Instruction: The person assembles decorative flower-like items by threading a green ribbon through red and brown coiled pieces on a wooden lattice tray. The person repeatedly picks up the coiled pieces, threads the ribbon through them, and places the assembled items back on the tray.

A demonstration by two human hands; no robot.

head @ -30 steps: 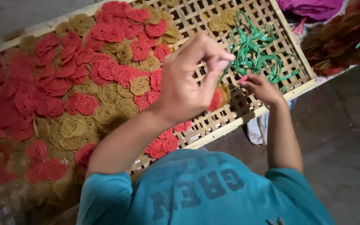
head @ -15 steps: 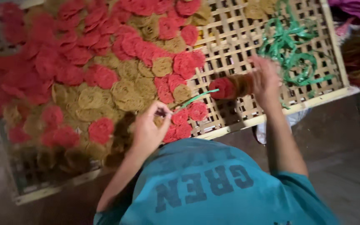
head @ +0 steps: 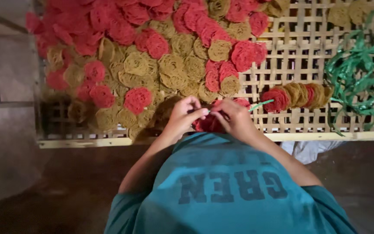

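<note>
L hand & R hand – both grips pinching green strip, red discs beneath, woven tray

Discs on tray, strips right

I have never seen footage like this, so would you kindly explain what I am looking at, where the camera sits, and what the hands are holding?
There is no machine here: a person works with two bare hands. The single camera is worn on the person's head and looks straight down, so the teal shirt fills the bottom of the picture. Ahead lies a woven bamboo lattice tray covered with round red and tan coiled noodle-like discs. A short row of discs standing on edge lies to the right, beside a loose bundle of green plastic strips. The left hand and right hand meet over a small stack of red discs, and a thin green strip sticks out from the right hand's grip.
</note>
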